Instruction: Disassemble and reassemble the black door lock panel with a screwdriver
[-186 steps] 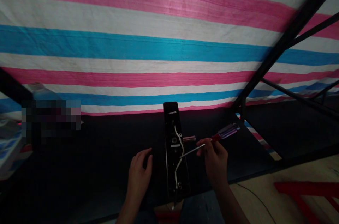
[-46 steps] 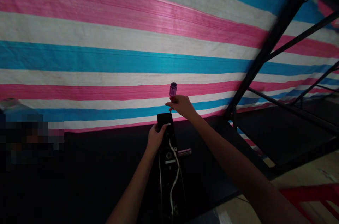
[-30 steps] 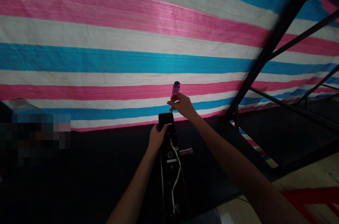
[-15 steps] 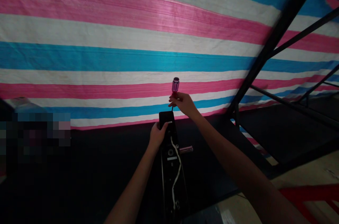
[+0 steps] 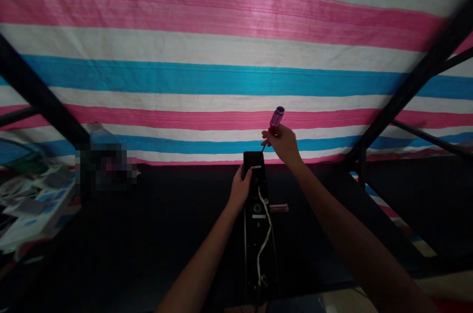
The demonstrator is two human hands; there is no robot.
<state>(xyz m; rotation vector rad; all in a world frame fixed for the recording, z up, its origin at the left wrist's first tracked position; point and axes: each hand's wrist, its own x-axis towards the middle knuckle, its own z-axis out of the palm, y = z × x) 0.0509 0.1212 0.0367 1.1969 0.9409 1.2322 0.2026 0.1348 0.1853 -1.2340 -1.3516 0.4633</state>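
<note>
A long black box-like device (image 5: pixel 252 239) lies on the dark surface, pointing away from me, with a white cable (image 5: pixel 268 228) running loosely along its top. My left hand (image 5: pixel 240 190) grips its far end from the left side, thumb on top. In my right hand (image 5: pixel 285 144), the fingers pinch a screwdriver (image 5: pixel 277 117) with a clear purple handle. The handle leans to the right, and the thin shaft slopes down to the device's far right corner; whether the tip touches is too dark to tell. A second clear pinkish handle (image 5: pixel 280 208) sticks out beside the device's right edge.
Behind the dark tabletop (image 5: pixel 177 224) hangs a striped tarp (image 5: pixel 185 79) in pink, white and blue. Black metal posts (image 5: pixel 410 86) slant at both sides. Cables and white items (image 5: pixel 40 204) clutter the far left, near a pixelated patch.
The view has swung left, so the scene sits further right and the left clutter shows. The screwdriver has gone from nearly upright to leaning right. My left hand keeps its hold.
</note>
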